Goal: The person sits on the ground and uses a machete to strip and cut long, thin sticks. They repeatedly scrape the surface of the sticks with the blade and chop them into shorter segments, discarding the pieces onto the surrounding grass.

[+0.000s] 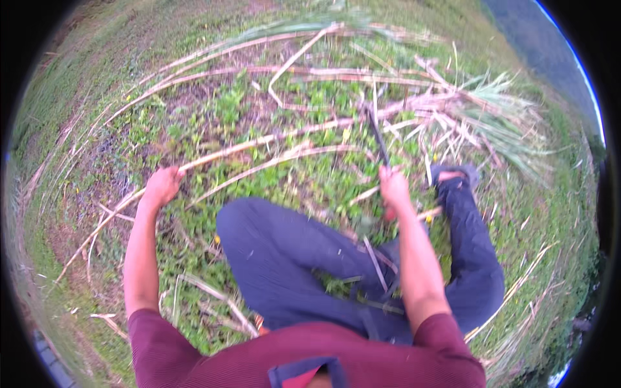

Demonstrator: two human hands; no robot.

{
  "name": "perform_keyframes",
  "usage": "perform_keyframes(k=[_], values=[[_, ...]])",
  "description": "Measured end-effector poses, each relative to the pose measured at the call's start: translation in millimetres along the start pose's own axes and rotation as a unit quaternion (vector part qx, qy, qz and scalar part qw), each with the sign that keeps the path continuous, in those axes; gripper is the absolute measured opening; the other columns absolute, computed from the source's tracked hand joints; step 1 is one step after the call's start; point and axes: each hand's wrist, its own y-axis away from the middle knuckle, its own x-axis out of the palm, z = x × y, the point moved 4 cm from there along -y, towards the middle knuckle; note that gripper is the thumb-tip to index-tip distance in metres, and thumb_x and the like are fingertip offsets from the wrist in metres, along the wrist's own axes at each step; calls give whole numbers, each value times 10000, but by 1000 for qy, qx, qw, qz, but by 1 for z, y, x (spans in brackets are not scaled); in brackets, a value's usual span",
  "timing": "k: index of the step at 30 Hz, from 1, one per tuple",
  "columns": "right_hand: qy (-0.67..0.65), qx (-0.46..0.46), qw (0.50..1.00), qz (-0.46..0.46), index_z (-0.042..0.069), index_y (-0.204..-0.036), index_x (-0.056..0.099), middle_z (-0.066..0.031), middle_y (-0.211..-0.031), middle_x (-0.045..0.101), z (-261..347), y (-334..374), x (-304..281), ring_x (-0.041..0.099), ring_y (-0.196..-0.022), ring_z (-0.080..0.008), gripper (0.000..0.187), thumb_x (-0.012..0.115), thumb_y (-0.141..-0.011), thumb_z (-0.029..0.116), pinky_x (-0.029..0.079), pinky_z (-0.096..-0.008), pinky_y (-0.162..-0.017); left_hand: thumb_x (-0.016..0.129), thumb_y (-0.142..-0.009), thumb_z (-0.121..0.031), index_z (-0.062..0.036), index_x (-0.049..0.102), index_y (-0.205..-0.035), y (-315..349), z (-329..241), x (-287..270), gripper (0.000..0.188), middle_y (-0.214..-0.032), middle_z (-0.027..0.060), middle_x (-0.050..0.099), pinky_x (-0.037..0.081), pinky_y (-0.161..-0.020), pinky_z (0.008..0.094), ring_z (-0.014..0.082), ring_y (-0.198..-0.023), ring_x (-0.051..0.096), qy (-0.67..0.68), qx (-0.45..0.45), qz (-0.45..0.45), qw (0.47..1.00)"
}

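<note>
The dark blade [377,137] is motion-blurred — its edge is hard to make out. The right hand [392,184] grips its handle; the left hand [162,186] clasps a cane stalk [259,143] lying on weedy green ground [213,110].

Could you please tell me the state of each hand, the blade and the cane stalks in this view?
left hand: closed around a cane stalk
right hand: gripping the dark blade, raised
cane stalk: cut, lying along the ground
leafy cane tops: lying flat on the grass
</note>
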Motion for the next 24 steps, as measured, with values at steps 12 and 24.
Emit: perform_keyframes(k=[12,24], values=[[-454,-235,838,-192,64,-951,555,18,-603,478,151,131,-215,462,-458,-60,380,609,-1005,437,364,-244,-390,462,-1049,-374,4,591,-966,-3,-8,19,408,-818,287,644,464,-753,573,499,-844,616,32,-13,14,999],[57,-71,996,-26,-39,-1036,690,-300,-847,689,-30,-20,10,721,-814,-369,468,577,-976,411,565,-483,-714,475,-1038,-372,-13,602,-946,10,-26,-24,392,-800,258,665,501,-711,568,478,-807,643,-41,37,-45,997]])
